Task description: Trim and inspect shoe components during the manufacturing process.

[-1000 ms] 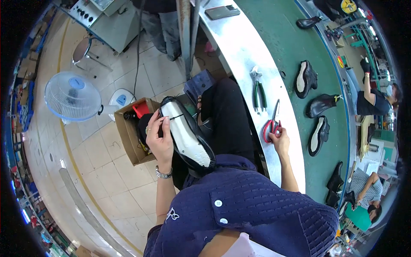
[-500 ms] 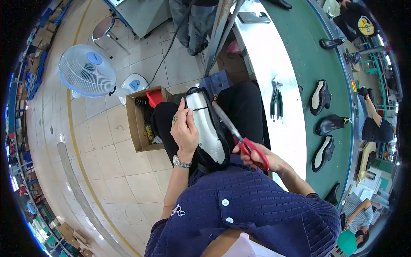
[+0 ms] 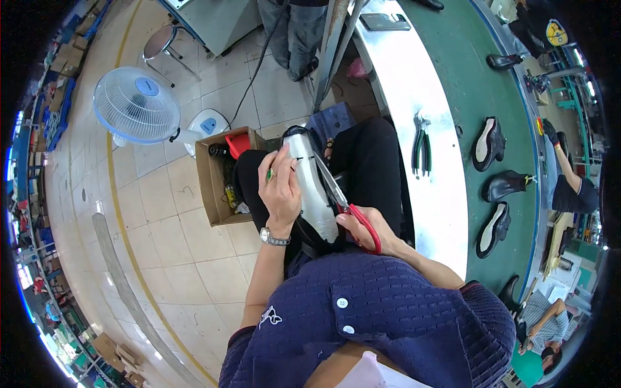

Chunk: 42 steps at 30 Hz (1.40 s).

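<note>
A black shoe (image 3: 310,187) lies sole side up across my lap, its pale silvery underside showing inside the dark upper. My left hand (image 3: 279,189) grips its left edge, fingers resting over the rim. In my right hand (image 3: 370,227) are red-handled scissors (image 3: 337,193), their metal blades lying along the shoe's right edge and pointing away from me. The blade tips meet the dark edge, so whether they cut into anything is unclear. My right fingers wrap round the red handles near the shoe's near end.
To my right, a metal ledge (image 3: 436,213) carries green-handled pliers (image 3: 422,145) and a phone (image 3: 385,22). Beyond it, a green conveyor (image 3: 446,71) holds several dark shoes. On the left stand a cardboard box (image 3: 208,184) and a fan (image 3: 137,103). Other people work at far right.
My right hand has turned the scissors and brought them left, closer against the shoe's right edge. My left hand still grips the shoe, its fingers slightly shifted.
</note>
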Available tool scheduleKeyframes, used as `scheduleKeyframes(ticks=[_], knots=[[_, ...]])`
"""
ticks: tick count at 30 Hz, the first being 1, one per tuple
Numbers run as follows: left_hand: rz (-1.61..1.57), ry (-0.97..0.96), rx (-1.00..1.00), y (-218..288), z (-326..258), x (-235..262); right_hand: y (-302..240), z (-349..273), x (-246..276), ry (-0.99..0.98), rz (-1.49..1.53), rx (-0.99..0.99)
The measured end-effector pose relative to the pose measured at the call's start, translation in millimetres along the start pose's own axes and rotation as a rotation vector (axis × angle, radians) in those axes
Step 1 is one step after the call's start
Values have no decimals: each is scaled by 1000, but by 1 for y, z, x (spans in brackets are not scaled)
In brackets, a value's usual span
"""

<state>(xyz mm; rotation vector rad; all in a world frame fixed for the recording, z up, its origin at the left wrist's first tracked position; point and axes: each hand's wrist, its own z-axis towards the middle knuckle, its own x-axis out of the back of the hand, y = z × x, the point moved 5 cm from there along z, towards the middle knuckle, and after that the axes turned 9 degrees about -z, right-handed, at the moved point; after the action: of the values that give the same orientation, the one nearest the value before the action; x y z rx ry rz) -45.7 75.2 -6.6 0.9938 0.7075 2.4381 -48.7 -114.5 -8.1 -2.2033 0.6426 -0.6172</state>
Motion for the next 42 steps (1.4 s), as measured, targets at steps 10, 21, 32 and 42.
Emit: scheduleKeyframes(ticks=[10, 21, 32, 42], knots=[[-427, 278, 268, 8, 54, 27, 75, -10, 105, 697, -202, -108], [169, 217, 230, -110, 16, 103, 237, -44, 174, 1063, -747, -357], [-299, -281, 756, -3, -77, 20, 143, 42, 183, 1092, -730, -86], [-185, -194, 831, -12, -106, 53, 156, 78, 186, 1070, -877, -242]])
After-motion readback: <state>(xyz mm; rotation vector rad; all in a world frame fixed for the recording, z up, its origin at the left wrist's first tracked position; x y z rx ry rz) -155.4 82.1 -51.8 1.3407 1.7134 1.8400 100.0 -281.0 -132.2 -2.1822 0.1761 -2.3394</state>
